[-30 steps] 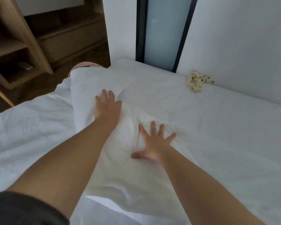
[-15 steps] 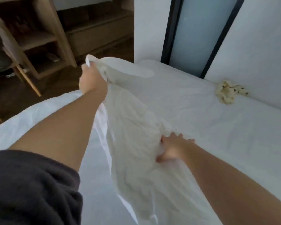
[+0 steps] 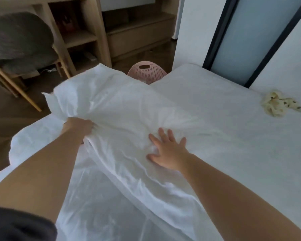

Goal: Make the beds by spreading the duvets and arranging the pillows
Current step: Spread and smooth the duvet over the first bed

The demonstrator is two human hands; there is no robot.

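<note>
**Pillow lifted at the bed's left edge**

Pillow (image 3: 115, 108) lies across the bed (image 3: 233, 136) toward its left edge, its far end raised. Your left hand (image 3: 79, 126) is a closed grip, bunching the pillow's near-left fabric; its fingers are hidden in the folds. Your right hand (image 3: 167, 150) rests flat on the pillow, fingers spread. Both arms reach forward, nearly straight. A dark sleeve (image 3: 19, 225) is cut off at the frame's bottom-left corner.

The pillow (image 3: 122, 108) is matt white cloth, finely creased. Beyond it, the basket (image 3: 147, 71) is pink perforated plastic and the shelf unit (image 3: 82, 37) pale matt wood. Right of the pillow lies crumpled cream fabric (image 3: 274, 105).
</note>
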